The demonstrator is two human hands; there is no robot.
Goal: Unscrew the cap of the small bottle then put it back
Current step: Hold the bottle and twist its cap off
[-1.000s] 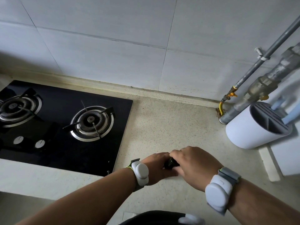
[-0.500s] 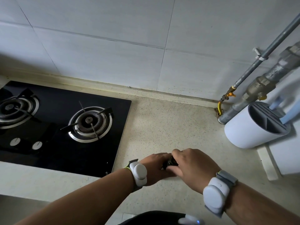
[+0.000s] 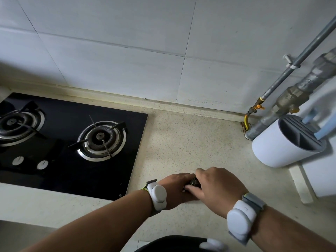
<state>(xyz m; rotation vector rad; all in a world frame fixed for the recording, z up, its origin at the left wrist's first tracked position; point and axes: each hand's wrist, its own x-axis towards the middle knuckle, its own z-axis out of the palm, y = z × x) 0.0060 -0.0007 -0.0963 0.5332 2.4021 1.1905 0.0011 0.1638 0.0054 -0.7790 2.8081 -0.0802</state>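
dark small bottle point(image 3: 194, 182) pinched between both hands' fingers point(image 3: 190, 188).

Showing only as a dark, ribbed sliver of small bottle point(image 3: 194, 182), sitting low over the speckled counter, otherwise lying hidden between two closed hands.

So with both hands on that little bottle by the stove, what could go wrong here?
1. The bottle is almost hidden between the left hand and right hand; a small cap could slip from the fingers.
2. A dropped cap could roll across the counter toward the stove, which lies close to the left hand.
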